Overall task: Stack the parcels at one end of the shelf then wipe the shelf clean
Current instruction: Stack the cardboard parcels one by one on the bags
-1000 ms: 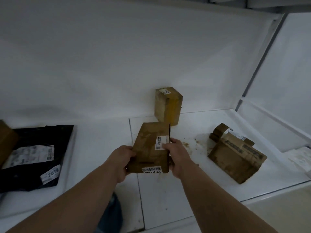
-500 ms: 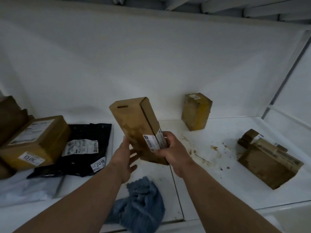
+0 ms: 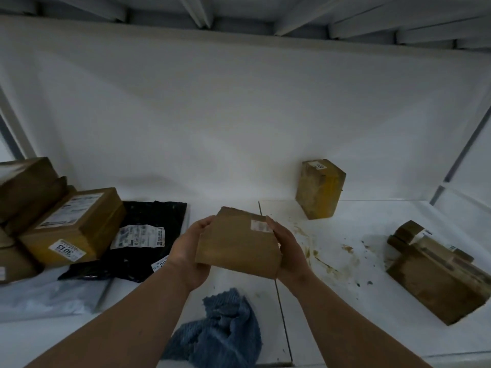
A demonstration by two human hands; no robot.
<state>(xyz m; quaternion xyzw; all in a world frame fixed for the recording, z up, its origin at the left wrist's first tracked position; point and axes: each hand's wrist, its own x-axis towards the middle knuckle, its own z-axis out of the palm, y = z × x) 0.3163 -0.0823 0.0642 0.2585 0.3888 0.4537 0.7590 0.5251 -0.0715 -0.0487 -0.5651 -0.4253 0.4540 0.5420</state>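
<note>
I hold a flat brown cardboard parcel [image 3: 236,241] above the middle of the white shelf [image 3: 345,314]. My left hand [image 3: 190,251] grips its left side and my right hand [image 3: 288,248] its right side, near a white label. At the left end, several brown boxes [image 3: 71,224] are piled beside a black mailer bag [image 3: 144,239] and a grey bag [image 3: 50,296]. A yellowish box [image 3: 320,192] stands upright against the back wall. Another brown box [image 3: 438,277] lies at the right. A blue cloth [image 3: 220,333] lies crumpled at the front edge.
Brown dirt smears and crumbs [image 3: 318,251] cover the shelf between the yellowish box and the right box. A seam [image 3: 279,301] splits the shelf boards. The upper shelf's ribs [image 3: 239,14] hang overhead. A metal post [image 3: 467,144] frames the right side.
The view has swung left, bringing the pile at the left end into sight. The parcel went from lifted and upright to lower and tilted flat between both hands, drifting toward the left.
</note>
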